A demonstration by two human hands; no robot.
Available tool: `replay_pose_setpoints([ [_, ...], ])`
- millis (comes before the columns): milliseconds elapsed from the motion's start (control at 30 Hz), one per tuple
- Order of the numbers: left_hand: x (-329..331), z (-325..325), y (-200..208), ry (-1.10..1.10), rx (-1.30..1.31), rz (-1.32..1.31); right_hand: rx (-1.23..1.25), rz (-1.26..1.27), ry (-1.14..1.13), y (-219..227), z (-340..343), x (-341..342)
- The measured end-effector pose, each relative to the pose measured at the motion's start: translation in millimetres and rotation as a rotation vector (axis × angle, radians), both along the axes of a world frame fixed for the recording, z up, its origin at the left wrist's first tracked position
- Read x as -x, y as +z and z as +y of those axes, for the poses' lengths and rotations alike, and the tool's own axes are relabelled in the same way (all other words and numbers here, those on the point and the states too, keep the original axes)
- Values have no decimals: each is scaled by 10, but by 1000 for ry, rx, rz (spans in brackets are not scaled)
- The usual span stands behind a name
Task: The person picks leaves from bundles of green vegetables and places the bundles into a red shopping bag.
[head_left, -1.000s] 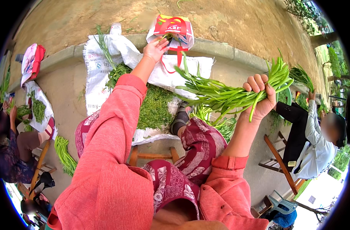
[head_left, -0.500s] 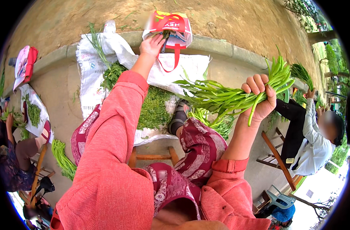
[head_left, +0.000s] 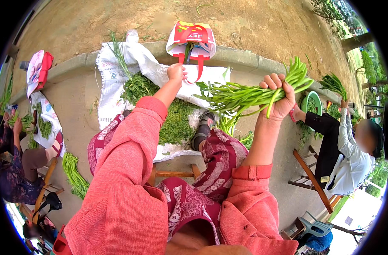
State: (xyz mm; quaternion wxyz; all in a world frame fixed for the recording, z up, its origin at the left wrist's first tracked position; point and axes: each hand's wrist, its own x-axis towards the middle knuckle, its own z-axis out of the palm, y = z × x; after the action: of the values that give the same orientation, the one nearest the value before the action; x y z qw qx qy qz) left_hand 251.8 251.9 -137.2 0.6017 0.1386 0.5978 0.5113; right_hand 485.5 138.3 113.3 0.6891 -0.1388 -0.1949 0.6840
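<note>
While the right hand (head_left: 279, 98) is clenched tight round a bunch of green stalks (head_left: 249, 95), raised with the leafy ends pointing left, the left hand (head_left: 176, 72) reaches out with fingers curled by the red strap (head_left: 199, 68) of a bag (head_left: 192, 39); whether it grips the strap I cannot tell. Below the left arm a white sack (head_left: 113, 85) lies spread on the ground, heaped with green trimmings (head_left: 177, 121). Farther right, another person (head_left: 347, 148) sits on a wooden stool (head_left: 315, 180), holding up greens (head_left: 332, 83).
</note>
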Motion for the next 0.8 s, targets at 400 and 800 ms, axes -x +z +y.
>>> replay_pose_setpoints([
  [400, 301, 521, -130, -530, -479, 1299, 27, -35, -48, 79, -92, 93],
  [800, 38, 915, -149, -512, -303, 1256, 44, 49, -57, 99, -65, -31],
])
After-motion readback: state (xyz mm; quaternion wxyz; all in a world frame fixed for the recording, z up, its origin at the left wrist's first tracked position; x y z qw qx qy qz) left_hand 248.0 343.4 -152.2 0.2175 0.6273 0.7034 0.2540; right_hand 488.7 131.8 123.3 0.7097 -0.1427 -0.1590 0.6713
